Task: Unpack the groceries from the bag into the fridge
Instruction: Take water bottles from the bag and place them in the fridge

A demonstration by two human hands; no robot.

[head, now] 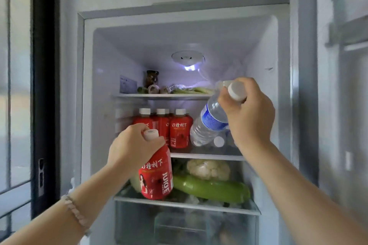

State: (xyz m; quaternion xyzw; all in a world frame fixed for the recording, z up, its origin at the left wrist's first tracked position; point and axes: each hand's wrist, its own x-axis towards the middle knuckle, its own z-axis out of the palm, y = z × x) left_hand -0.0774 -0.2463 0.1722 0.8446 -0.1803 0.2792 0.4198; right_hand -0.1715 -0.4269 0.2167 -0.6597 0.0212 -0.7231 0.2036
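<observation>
Left hand, right hand raised forward, each gripping.

"JUICE" is printed sideways in white on the nearest red bottle, below white Chinese characters. The same characters are repeated on the red bottles on the shelf. The blue label of the water bottle cannot be read.

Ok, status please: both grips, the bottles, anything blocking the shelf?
Left grip holds red juice bottle, upright. Right grip holds water bottle, tilted, at middle shelf. In the way: standing juice bottles left, lying bottle right.
</observation>
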